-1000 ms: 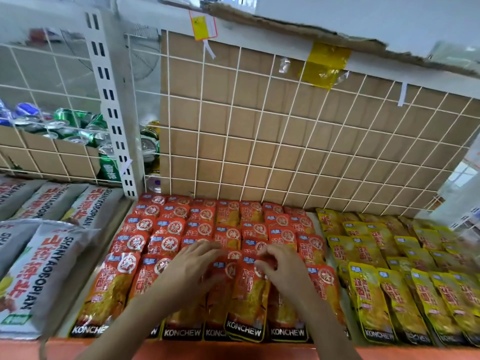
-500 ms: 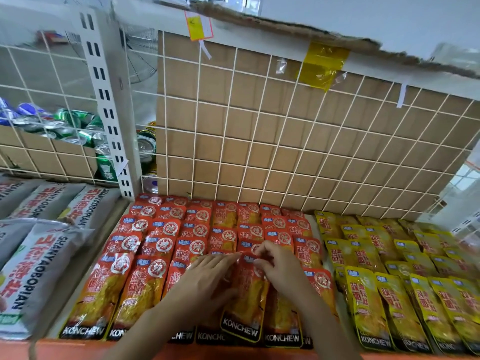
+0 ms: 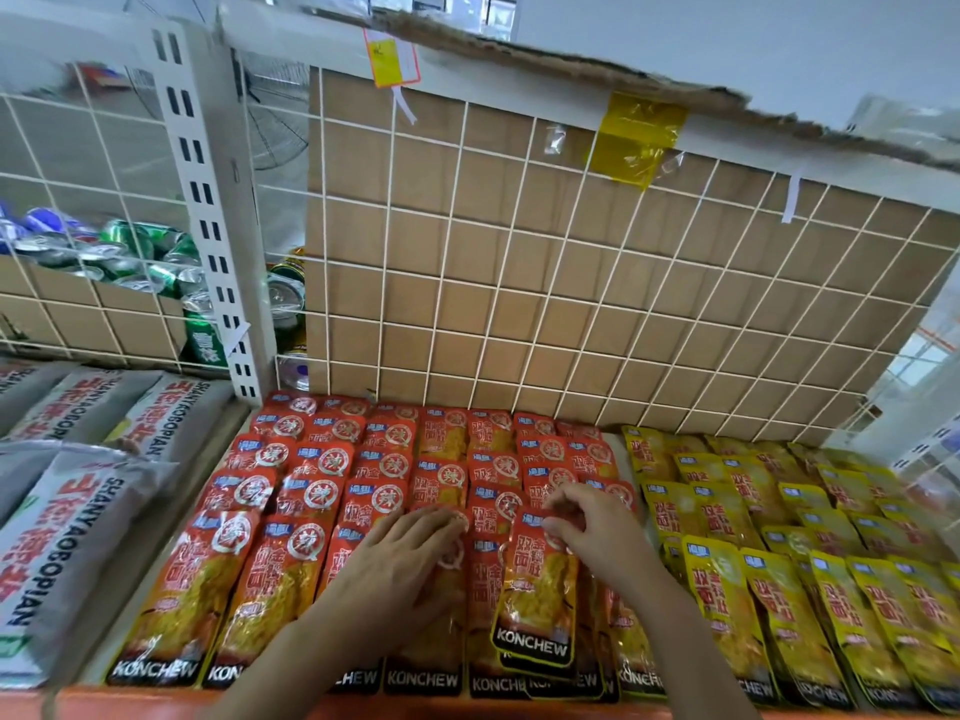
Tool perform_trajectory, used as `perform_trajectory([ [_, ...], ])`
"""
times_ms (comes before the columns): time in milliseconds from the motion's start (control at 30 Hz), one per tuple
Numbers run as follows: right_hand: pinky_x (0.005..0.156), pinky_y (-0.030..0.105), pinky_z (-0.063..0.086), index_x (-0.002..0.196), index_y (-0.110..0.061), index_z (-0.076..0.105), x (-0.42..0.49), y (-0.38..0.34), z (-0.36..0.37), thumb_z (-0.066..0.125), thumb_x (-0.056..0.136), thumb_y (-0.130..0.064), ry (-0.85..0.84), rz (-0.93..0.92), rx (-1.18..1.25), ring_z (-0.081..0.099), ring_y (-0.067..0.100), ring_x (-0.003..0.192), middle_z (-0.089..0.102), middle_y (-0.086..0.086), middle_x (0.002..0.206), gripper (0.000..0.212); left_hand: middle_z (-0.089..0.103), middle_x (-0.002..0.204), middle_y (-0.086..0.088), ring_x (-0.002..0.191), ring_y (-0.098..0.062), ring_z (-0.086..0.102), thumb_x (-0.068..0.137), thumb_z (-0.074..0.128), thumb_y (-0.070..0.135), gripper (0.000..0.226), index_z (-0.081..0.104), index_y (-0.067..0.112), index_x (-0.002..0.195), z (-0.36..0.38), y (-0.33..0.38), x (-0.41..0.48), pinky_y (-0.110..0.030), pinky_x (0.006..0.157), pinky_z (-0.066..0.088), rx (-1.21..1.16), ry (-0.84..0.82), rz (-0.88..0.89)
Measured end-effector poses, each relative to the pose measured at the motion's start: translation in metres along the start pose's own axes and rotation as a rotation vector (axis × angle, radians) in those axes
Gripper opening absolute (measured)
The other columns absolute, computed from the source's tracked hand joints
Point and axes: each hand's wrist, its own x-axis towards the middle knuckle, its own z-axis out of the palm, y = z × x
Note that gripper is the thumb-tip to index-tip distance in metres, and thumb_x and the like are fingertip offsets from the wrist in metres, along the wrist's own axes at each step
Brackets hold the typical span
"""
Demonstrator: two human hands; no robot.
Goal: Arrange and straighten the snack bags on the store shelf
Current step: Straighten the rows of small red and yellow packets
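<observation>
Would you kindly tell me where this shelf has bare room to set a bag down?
A bare strip runs between the grey bags and the red bags; a thinner gap at the rear separates those from the yellow bags. Elsewhere packets overlap tightly, the left hand pressing them, the right hand pinching one loose bag.

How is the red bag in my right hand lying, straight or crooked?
Crooked: the red bag lies tilted atop the front row, its top pinched by the right hand.

The left hand (image 3: 400,558) and right hand (image 3: 597,532) are bare; the left forearm (image 3: 311,652) and right forearm (image 3: 691,641) are uncovered too.
</observation>
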Motion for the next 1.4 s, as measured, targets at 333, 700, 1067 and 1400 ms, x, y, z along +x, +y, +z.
perform_trajectory([
  [333, 0.076, 0.009, 0.035, 0.098, -0.027, 0.059, -0.002, -0.002, 0.001, 0.063, 0.086, -0.026, 0.056, -0.068, -0.02, 0.05, -0.001, 0.093, 0.055, -0.017, 0.097, 0.013, 0.044, 0.13, 0.008, 0.121, -0.013, 0.039, 0.097, 0.038, 0.04, 0.035, 0.046, 0.025, 0.127, -0.021, -0.012, 0.043, -0.028, 0.102, 0.027, -0.051, 0.089, -0.105],
  [700, 0.072, 0.005, 0.037, 0.092, -0.031, 0.055, -0.004, -0.005, 0.001, 0.06, 0.088, -0.027, 0.062, -0.085, 0.022, 0.049, -0.009, 0.086, 0.055, -0.017, 0.094, 0.008, 0.053, 0.112, 0.009, 0.109, -0.009, 0.047, 0.092, 0.052, 0.025, 0.011, 0.054, 0.023, 0.102, -0.027, -0.021, 0.063, -0.025, 0.098, 0.027, -0.178, 0.042, -0.1],
  [1067, 0.077, 0.013, 0.044, 0.09, -0.033, 0.052, 0.003, -0.011, 0.0, 0.057, 0.089, -0.031, 0.074, -0.1, 0.02, 0.053, -0.003, 0.086, 0.055, -0.017, 0.096, 0.005, 0.056, 0.103, 0.004, 0.099, -0.014, 0.053, 0.092, 0.053, 0.015, 0.007, 0.057, 0.018, 0.097, -0.042, -0.028, 0.083, -0.03, 0.094, 0.039, -0.299, 0.019, -0.12],
  [1400, 0.091, 0.02, 0.042, 0.105, -0.029, 0.058, 0.009, -0.028, 0.006, 0.053, 0.09, -0.039, 0.046, -0.164, -0.067, 0.05, -0.001, 0.097, 0.053, -0.019, 0.102, 0.019, 0.055, 0.108, 0.008, 0.105, -0.012, 0.051, 0.092, 0.052, 0.021, 0.016, 0.059, 0.024, 0.107, -0.036, -0.05, 0.089, -0.031, 0.094, 0.043, -0.267, 0.146, -0.096],
])
